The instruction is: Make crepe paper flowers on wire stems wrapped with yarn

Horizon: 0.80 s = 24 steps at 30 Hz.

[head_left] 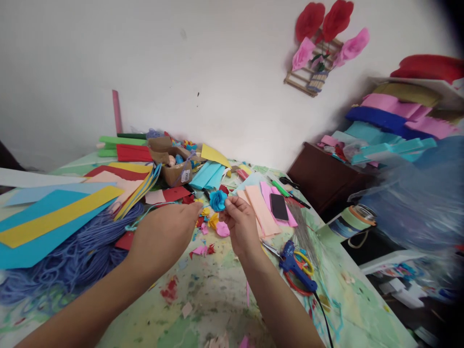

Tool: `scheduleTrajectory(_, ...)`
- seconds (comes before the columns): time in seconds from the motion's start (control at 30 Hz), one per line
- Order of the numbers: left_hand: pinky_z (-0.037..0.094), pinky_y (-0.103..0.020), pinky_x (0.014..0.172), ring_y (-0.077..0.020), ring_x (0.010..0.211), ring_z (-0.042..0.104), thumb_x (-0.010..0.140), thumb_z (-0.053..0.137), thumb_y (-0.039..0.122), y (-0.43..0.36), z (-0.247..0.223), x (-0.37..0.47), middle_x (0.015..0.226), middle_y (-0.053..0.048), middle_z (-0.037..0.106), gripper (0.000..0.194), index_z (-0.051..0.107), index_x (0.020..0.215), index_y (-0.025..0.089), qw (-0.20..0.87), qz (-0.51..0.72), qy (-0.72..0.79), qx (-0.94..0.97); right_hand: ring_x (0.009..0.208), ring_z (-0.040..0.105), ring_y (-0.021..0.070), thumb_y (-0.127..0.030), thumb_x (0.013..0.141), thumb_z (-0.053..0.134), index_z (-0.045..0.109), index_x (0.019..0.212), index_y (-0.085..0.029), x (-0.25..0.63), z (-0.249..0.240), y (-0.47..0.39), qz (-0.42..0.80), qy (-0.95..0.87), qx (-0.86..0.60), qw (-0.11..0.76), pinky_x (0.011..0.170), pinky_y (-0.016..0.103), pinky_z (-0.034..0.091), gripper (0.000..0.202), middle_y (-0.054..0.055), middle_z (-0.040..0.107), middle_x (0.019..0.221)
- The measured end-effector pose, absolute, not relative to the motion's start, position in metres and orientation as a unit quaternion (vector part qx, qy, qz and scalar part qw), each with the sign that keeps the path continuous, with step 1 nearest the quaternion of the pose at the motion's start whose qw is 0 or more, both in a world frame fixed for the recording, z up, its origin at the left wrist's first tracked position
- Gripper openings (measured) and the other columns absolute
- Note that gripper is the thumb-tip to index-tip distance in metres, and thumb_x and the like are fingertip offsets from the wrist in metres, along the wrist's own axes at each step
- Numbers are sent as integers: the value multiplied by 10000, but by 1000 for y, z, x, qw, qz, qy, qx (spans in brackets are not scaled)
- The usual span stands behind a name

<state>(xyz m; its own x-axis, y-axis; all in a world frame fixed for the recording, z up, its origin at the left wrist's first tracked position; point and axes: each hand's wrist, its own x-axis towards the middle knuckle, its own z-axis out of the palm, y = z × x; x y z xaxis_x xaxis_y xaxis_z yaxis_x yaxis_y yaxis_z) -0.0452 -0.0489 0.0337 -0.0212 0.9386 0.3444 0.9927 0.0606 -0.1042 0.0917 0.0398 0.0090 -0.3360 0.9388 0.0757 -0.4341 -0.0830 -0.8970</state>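
Between the thumb and fingers of my right hand point(242, 222) is a small blue paper flower point(218, 200), held up above the table. My left hand point(166, 229) is closed with its fingertips pinched together, just left of the flower and apart from it. Whatever those fingertips hold is hidden or too small to make out. Below both hands lie yellow paper flowers point(213, 221) and a pink paper piece point(222, 229) among coloured scraps.
A blue glue gun point(295, 268) with a cord lies beside scissors point(271, 248) at right, near a phone point(279, 207). Blue yarn point(83, 246) and coloured paper sheets point(47, 222) cover the left side. A cardboard box point(174, 166) stands behind; a bottle point(350, 223) is far right.
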Motion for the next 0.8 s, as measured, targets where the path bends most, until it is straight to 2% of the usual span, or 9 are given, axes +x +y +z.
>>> scheduleTrajectory(0.1, 402, -334, 556, -280, 690, 668, 949, 306, 232, -49, 36, -45, 818, -114, 717, 355, 657, 948, 184, 163, -98, -716, -672, 587, 479, 101, -442, 732, 699, 567, 750, -186, 95, 7, 40, 670, -467, -277, 507, 570, 232, 362, 289, -18, 549, 657)
scheduleTrajectory(0.17, 388, -326, 540, -277, 677, 666, 949, 307, 245, -50, 39, -45, 788, -107, 713, 356, 656, 910, 187, 159, -104, -723, -664, 641, 475, 112, -450, 780, 653, 549, 770, -198, 98, 6, 37, 611, -494, -298, 543, 612, 242, 376, 273, -10, 546, 718)
scheduleTrajectory(0.23, 386, -321, 544, -268, 674, 667, 950, 308, 258, -51, 41, -46, 775, -103, 714, 360, 656, 893, 187, 152, -105, -728, -661, 715, 476, 131, -417, 832, 605, 539, 827, -215, 101, 5, 30, 506, -546, -321, 585, 679, 263, 398, 213, -2, 528, 791)
scheduleTrajectory(0.3, 394, -321, 561, -263, 685, 670, 951, 301, 264, -52, 43, -48, 780, -100, 721, 375, 662, 885, 187, 144, -113, -726, -663, 846, 491, 166, -365, 870, 565, 554, 962, -235, 103, 5, 20, 365, -625, -324, 609, 787, 311, 412, 159, 24, 520, 906)
scheduleTrajectory(0.4, 415, -324, 596, -263, 744, 680, 954, 307, 305, -53, 44, -53, 824, -86, 739, 393, 683, 912, 198, 142, -157, -717, -665, 1045, 456, 229, -309, 903, 514, 520, 1240, -277, 104, 7, 8, 158, -737, -293, 588, 929, 408, 373, 338, 74, 483, 1079)
scheduleTrajectory(0.47, 431, -322, 622, -260, 788, 685, 955, 322, 348, -54, 44, -57, 880, -74, 749, 396, 693, 966, 211, 142, -193, -709, -663, 1081, 438, 247, -304, 919, 488, 468, 1342, -311, 103, 8, 4, 81, -775, -272, 565, 942, 445, 357, 424, 82, 456, 1108)
scheduleTrajectory(0.6, 440, -318, 616, -252, 780, 686, 959, 322, 391, -57, 46, -63, 922, -73, 752, 419, 702, 1013, 222, 158, -211, -712, -651, 1057, 438, 246, -351, 938, 462, 468, 1360, -330, 99, 10, 3, 33, -796, -285, 533, 916, 448, 353, 422, 82, 451, 1127)
scheduleTrajectory(0.8, 446, -306, 577, -257, 769, 693, 960, 329, 375, -57, 49, -57, 851, -80, 747, 412, 694, 1034, 199, 160, -188, -715, -654, 1069, 422, 237, -398, 950, 431, 564, 1260, -238, 102, 17, 3, 40, -797, -301, 522, 934, 424, 341, 373, 96, 471, 1143)
